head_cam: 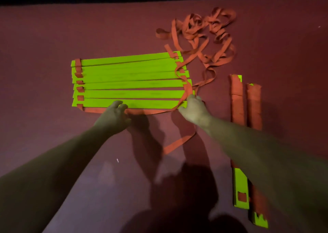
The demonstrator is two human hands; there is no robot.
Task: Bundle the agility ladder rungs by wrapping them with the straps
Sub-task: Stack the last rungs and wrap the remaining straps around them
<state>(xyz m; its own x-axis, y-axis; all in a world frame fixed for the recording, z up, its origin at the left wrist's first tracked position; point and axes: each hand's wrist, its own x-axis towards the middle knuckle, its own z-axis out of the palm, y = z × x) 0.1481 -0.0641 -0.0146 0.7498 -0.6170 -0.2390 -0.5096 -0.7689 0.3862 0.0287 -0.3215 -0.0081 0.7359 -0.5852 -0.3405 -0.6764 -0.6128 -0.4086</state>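
The green rungs (127,83) lie flat, side by side, mid-surface (53,37). Your right hand (192,108) grips the orange strap (186,94) at their right ends. Your left hand (113,115) curls at the nearest rung's edge; I cannot tell whether it grips. A strap tangle (209,32) lies toward the far edge, and two wrapped bundles (237,97) lie rightward.

No readable text, label, brand, number or sign in view. Green rungs (127,76): faint darker smudges along middle of some, too blurred to tell if it is print. Orange straps (209,28): plain, no lettering legible. Wrapped bundles (237,97) at right: no marking legible.
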